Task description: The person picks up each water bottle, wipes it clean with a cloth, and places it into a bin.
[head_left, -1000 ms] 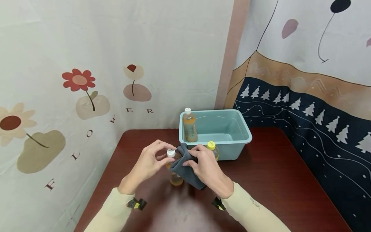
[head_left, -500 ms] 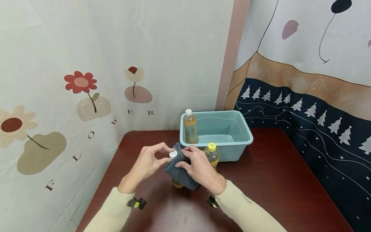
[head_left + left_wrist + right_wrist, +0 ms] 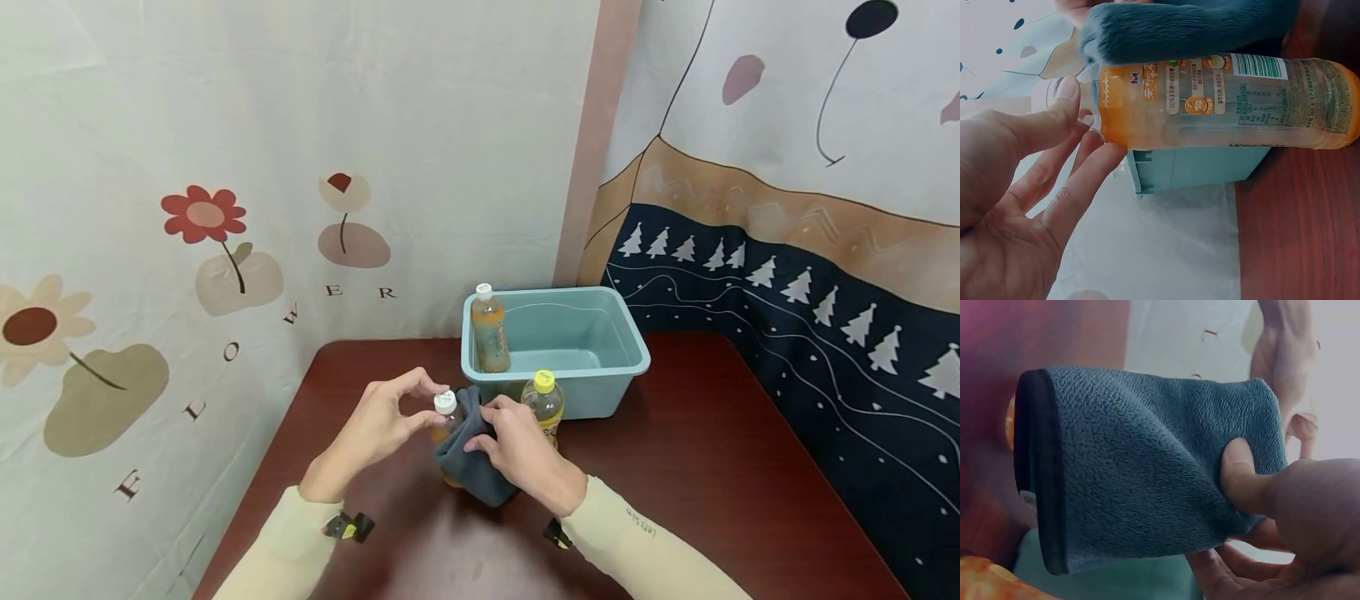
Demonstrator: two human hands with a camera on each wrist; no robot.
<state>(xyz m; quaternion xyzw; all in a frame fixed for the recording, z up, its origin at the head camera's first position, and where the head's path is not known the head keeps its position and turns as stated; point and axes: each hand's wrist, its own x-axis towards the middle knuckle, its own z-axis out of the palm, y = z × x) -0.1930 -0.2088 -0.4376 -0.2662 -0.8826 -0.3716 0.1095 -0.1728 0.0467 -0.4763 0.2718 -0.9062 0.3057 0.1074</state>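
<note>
My left hand pinches the white cap and neck of a clear bottle with an orange-banded label, which stands on the table. My right hand grips a folded blue-grey cloth between thumb and fingers. The cloth lies against the bottle's right side and hides much of it in the head view. Just behind the right hand stands a yellow-capped bottle, partly covered by that hand.
A light blue plastic tub stands at the back of the dark red table. Inside its left end, another white-capped orange bottle stands upright. Printed cloths hang behind the table and along its right side.
The cloth shifted left across the bottle's front, then slid back a little right, uncovering the bottle's neck and shoulder. My left hand has kept its hold on the cap.
</note>
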